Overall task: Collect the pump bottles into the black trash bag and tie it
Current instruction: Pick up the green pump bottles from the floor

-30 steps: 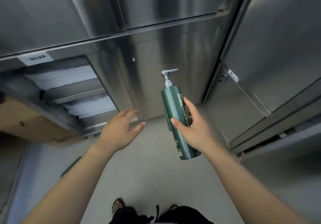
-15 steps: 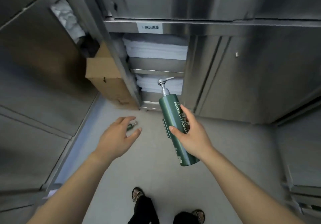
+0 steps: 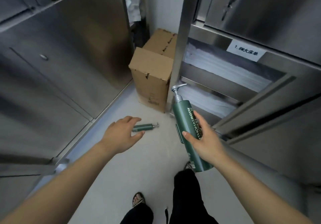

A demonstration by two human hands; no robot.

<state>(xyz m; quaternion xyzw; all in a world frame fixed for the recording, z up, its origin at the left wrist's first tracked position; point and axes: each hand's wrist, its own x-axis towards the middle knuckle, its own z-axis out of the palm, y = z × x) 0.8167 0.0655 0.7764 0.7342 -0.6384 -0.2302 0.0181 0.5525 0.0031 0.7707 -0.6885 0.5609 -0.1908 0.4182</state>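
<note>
A: Nearest entry?
B: One right hand (image 3: pixel 203 141), fingers wrapped round a green pump bottle (image 3: pixel 182 114), pump end up.
A: Next?
B: One left hand (image 3: pixel 121 133), fingers loosely spread, holding nothing. Beyond it, a second green pump bottle (image 3: pixel 145 127) lying on the floor (image 3: pixel 139 164). Farthest, a cardboard box (image 3: pixel 152 77).

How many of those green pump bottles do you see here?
2. One green pump bottle is held in the right hand; a second bottle lies on its side on the floor, past the open left hand. Others may be hidden.
</note>
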